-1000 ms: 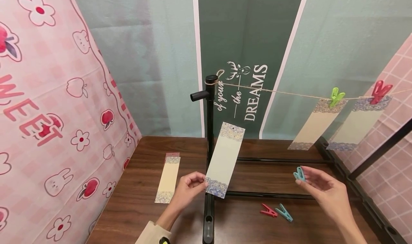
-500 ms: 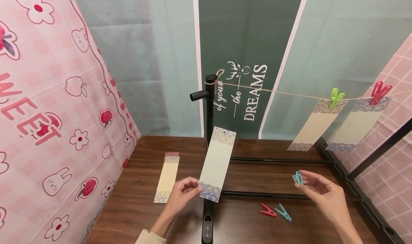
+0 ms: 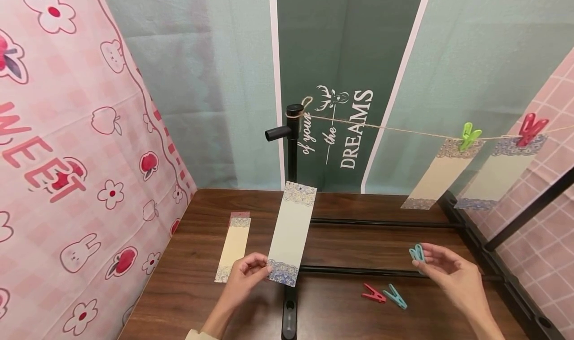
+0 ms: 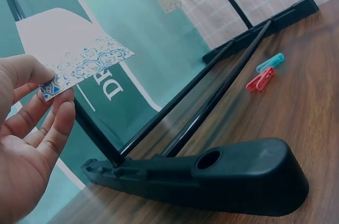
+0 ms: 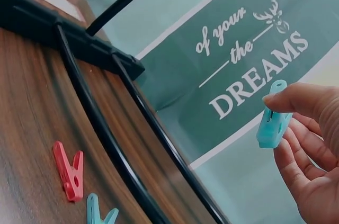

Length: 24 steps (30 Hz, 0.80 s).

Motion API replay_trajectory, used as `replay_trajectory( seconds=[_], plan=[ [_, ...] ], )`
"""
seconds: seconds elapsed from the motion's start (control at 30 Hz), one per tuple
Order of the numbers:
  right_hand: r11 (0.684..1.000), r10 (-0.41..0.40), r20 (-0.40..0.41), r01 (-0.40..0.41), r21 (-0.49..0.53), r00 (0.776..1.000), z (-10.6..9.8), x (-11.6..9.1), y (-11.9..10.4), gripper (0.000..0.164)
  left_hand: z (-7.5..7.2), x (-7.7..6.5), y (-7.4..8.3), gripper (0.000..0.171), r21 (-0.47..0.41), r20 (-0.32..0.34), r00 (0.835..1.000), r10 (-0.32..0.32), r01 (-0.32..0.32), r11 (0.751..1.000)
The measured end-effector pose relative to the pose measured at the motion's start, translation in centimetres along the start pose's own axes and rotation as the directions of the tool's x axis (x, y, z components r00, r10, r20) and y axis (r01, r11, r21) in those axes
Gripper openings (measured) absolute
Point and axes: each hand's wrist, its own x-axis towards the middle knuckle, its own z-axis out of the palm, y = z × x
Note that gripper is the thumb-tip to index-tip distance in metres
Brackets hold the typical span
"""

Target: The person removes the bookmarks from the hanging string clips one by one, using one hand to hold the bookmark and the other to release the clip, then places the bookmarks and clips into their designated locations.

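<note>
My left hand [image 3: 244, 279] pinches a pale bookmark-like card [image 3: 291, 233] by its lower left corner, between thumb and fingers. The card has lace-patterned ends, blue at the bottom, and stands tilted in front of the black post [image 3: 293, 155]. On the right, my right hand [image 3: 453, 275] holds a light blue clothespin [image 3: 416, 253] between thumb and fingers, also plain in the right wrist view. Two more cards, a beige card [image 3: 444, 173] and a white card [image 3: 502, 173], hang from the twine [image 3: 403, 129] by a green clothespin [image 3: 469, 136] and a red clothespin [image 3: 532, 129].
On the wooden table [image 3: 179, 290], a cream card [image 3: 234, 250] overlaps a pinkish one at left. A red clothespin [image 3: 373, 293] and a blue clothespin [image 3: 395, 296] lie before the rack's black crossbars [image 3: 358, 270]. The rack's foot [image 4: 249, 176] points toward the front.
My left hand has moved left and slightly down with the card. My right hand, still holding the blue clothespin, has sunk a little.
</note>
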Motion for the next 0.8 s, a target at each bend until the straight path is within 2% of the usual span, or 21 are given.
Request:
replay_trajectory(
  seconds=[0.3, 0.53, 0.67, 0.8],
  plan=[
    [1.000, 0.004, 0.012, -0.003, -0.011, 1.000, 0.0, -0.2, 1.9, 0.041, -1.1, -1.4, 0.0, 0.017, -0.014, -0.020, 1.000, -0.016, 0.015, 1.000],
    [0.994, 0.021, 0.059, -0.015, -0.107, 0.998, 0.0, -0.5, 2.8, 0.044, -2.3, -2.5, 0.2, 0.018, -0.041, -0.047, 0.995, -0.083, 0.081, 0.996],
    [0.994, 0.044, 0.079, -0.036, -0.106, 0.996, 0.2, -0.8, 2.9, 0.045, -3.1, -3.1, 0.2, 0.017, -0.030, -0.060, 0.997, -0.056, 0.054, 0.998],
    [0.994, 0.029, 0.076, -0.021, -0.110, 0.997, 0.4, -1.1, 3.5, 0.042, -3.8, -3.5, 0.1, 0.015, -0.015, -0.077, 0.996, -0.037, 0.036, 0.999]
  ],
)
